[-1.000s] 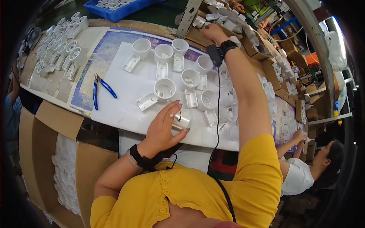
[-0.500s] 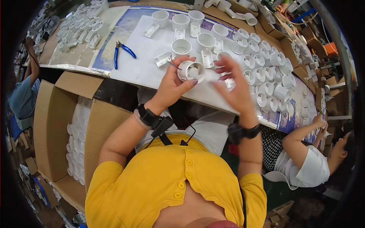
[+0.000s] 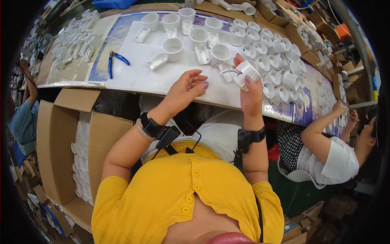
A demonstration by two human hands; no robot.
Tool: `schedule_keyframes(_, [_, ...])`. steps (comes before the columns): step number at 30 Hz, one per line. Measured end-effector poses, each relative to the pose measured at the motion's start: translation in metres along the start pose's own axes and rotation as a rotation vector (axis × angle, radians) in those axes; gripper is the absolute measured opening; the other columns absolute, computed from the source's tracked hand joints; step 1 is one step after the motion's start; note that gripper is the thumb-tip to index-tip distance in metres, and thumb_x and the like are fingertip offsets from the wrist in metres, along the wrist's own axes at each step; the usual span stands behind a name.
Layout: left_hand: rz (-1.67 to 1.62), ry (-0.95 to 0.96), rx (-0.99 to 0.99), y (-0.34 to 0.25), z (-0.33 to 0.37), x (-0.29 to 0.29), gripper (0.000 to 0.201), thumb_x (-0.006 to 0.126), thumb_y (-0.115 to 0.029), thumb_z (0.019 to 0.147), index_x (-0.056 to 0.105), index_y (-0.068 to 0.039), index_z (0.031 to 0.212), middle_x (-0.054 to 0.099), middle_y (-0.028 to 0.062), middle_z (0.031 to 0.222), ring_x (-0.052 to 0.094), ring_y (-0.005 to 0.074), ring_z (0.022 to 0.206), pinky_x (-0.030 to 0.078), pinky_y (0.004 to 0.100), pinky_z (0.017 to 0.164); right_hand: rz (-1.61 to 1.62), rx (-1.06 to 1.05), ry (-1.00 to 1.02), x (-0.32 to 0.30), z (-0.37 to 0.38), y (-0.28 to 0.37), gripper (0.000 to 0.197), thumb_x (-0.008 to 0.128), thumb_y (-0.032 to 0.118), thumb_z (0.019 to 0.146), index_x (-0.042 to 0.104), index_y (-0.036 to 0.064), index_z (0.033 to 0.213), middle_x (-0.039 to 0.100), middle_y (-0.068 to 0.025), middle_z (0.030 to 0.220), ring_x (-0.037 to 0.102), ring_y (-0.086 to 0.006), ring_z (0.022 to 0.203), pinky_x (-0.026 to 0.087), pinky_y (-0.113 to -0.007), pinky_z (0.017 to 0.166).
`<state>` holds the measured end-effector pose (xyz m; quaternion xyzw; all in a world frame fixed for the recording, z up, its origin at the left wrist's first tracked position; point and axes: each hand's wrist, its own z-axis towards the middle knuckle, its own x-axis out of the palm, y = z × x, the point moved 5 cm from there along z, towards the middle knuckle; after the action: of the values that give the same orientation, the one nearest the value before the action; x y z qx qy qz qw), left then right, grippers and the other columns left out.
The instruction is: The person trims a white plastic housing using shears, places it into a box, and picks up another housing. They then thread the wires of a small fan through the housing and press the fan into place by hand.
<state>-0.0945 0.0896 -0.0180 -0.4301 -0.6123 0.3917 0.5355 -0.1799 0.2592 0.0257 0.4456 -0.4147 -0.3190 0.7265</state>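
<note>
My right hand (image 3: pixel 251 95) grips a white round plastic fan housing (image 3: pixel 248 70), tilted, with thin dark wires coming off its left side. Empty and half curled, my left hand (image 3: pixel 183 90) hovers over the near edge of the table, its thumb apart from the fingers. Beyond it stand several white plastic cups (image 3: pixel 173 48), each with a flat rectangular arm lying out from its side. Close to my right hand, many more fan housings (image 3: pixel 280 93) sit packed in rows.
Blue-handled cutters (image 3: pixel 115 63) lie on the white table (image 3: pixel 130 79). More cups with arms (image 3: pixel 75 44) are grouped far left. An open cardboard box (image 3: pixel 61 142) of white parts stands at my left. A co-worker (image 3: pixel 325 158) sits at the right.
The fan housing has passed from my left hand to my right and moved right toward the packed rows. My left hand is now empty. The whole view has shifted slightly.
</note>
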Motion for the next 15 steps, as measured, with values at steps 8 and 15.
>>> schedule_keyframes(8, [0.374, -0.156, 0.190, 0.011, 0.039, 0.001, 0.057, 0.068, -0.026, 0.085, 0.040, 0.005, 0.124, 0.061, 0.0184, 0.109, 0.063, 0.0218, 0.095, 0.051, 0.0315, 0.082, 0.167, 0.222, 0.009, -0.004, 0.000, -0.013, 0.061, 0.049, 0.025, 0.085, 0.037, -0.0103, 0.134, 0.040, -0.0240, 0.140, 0.042, -0.0353, 0.129, 0.034, -0.042, 0.107])
schedule_keyframes(15, [0.735, -0.145, 0.196, -0.004, 0.045, 0.019, 0.047, 0.071, -0.021, 0.079, 0.044, 0.002, 0.110, 0.064, 0.0159, 0.090, 0.065, 0.0260, 0.080, 0.051, 0.0339, 0.070, 0.211, 0.314, 0.071, -0.003, -0.023, -0.009, 0.062, 0.049, 0.025, 0.085, 0.037, -0.0101, 0.134, 0.040, -0.0244, 0.140, 0.041, -0.0358, 0.130, 0.034, -0.041, 0.108])
